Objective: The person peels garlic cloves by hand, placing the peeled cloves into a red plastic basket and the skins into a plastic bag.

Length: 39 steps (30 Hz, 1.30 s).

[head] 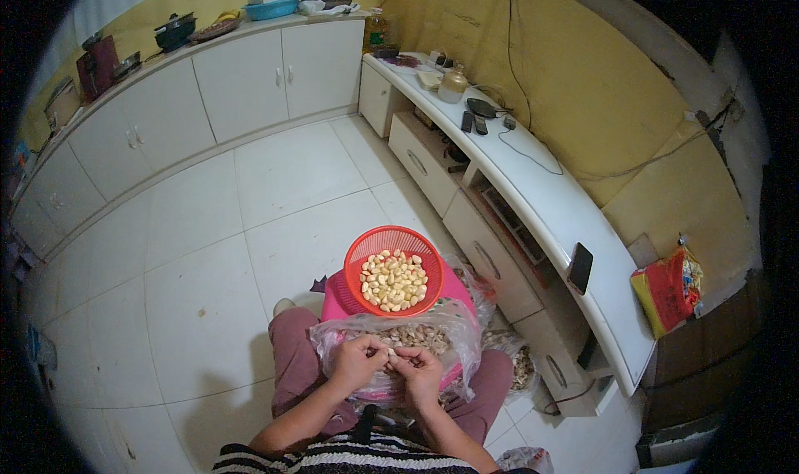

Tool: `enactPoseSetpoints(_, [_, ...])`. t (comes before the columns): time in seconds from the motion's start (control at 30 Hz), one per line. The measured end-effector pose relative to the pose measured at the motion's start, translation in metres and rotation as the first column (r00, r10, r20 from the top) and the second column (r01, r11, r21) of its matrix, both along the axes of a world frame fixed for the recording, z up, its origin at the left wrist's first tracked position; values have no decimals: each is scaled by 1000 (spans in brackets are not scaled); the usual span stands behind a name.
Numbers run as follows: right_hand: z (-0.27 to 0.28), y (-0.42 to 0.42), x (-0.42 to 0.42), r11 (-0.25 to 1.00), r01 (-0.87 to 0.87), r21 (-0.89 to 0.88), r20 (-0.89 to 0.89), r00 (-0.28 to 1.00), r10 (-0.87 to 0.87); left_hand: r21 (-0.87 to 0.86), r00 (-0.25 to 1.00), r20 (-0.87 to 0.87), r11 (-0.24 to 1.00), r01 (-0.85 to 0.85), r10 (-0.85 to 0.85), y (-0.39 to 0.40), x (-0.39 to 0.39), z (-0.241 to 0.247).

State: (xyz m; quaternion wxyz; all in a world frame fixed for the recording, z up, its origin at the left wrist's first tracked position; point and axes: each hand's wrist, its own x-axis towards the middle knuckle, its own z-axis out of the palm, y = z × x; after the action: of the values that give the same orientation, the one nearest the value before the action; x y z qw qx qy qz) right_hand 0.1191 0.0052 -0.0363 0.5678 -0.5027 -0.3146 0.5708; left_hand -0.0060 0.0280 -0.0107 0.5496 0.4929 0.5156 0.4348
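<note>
Between the fingertips of both hands is a small pale garlic clove [391,351]. My left hand [362,363] pinches it from the left, and my right hand [417,369] meets it from the right. Beneath and just beyond the hands, unpeeled garlic cloves [424,336] lie in an open clear plastic bag [465,349] on a pink surface [335,299]. Farther forward, a red plastic colander basket [352,252] holds many peeled garlic cloves [393,280]. Its base is hidden.
To the right of the legs, another clear bag [521,368] holds what look like garlic pieces or skins. A white low cabinet [499,249] runs along the right, with a smartphone [580,268] on its top. White cupboards [243,84] line the far wall beyond the tiled floor [200,299].
</note>
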Motion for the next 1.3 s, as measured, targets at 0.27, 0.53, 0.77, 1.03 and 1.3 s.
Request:
enactPoseSetpoints(0.27, [-13,-3,-9,979,82,185,210,970,-121,32,995,95,999,-15,12,2,2,-18])
enactPoseSetpoints(0.53, [-2,7,7,997,-69,22,-55,996,70,-51,987,153,997,61,-53,9,0,-18])
enactPoseSetpoints(0.77, [-11,2,1,982,-14,188,353,934,-54,219,912,-405,962,164,-63,11,-8,-19])
enactPoseSetpoints(1.03, [7,3,4,935,-108,339,579,807,-117,-9,993,116,999,34,-32,6,1,-23])
enactPoseSetpoints(1.3, [0,6,13,990,-89,110,254,966,59,19,997,-6,997,76,-76,8,3,-10])
